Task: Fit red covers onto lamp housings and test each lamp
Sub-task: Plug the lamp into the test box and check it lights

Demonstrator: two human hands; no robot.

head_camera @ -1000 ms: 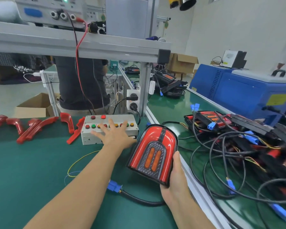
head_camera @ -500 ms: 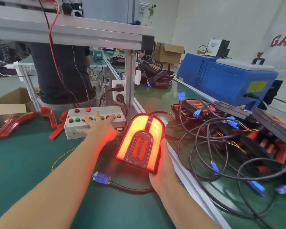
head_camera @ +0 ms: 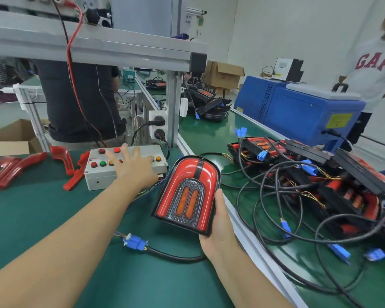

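Lamp (head_camera: 188, 195), red cover fitted, is held face-up just above the counter (head_camera: 42, 218), near its right edge. It is now dark; half a second ago its arch band glowed bright orange-yellow, and a second ago it was unlit. Judgement: one lighting function has been switched on and off, so the test cycle is under way, not complete.

Right hand (head_camera: 220, 232) grips the lamp's lower right corner, thumb along its side edge. Left hand (head_camera: 132, 168) lies flat and spread on the button box (head_camera: 98, 174), fingers straight over the buttons, holding nothing.

Blue connector (head_camera: 135, 242) lies mated on the counter, its cable running toward the lamp. Remaining functions likely need checking next.
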